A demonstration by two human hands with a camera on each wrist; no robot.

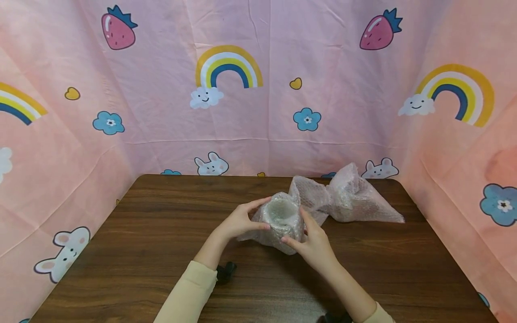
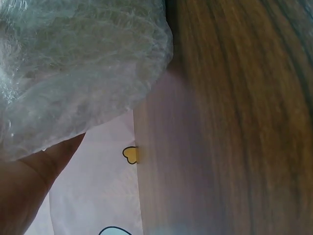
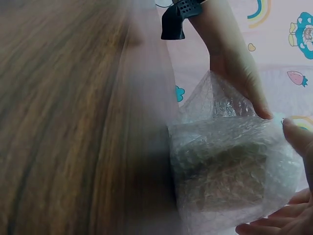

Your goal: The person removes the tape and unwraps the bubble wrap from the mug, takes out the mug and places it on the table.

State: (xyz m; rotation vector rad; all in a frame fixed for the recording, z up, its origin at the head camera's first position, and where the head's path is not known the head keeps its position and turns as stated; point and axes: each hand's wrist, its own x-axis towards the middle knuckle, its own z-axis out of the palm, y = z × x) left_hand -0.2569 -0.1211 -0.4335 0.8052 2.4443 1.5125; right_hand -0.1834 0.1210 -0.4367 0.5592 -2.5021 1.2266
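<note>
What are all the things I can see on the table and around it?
Bubble-wrapped bundle: one, clear whitish, middle of the table, between both hands.
Loose bubble wrap: one crumpled piece, clear, behind the bundle to the right, on the table.
Table: one, dark brown wood.
Backdrop cloth: one, pink with rainbows, strawberries, bunnies, flowers, hung around the table.
Left hand: grips the bundle's left side.
Right hand: grips the bundle's right side.

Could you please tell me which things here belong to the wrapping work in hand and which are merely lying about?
In hand:
bubble-wrapped object
left hand
right hand

Lying about:
loose bubble wrap
wooden table
</note>
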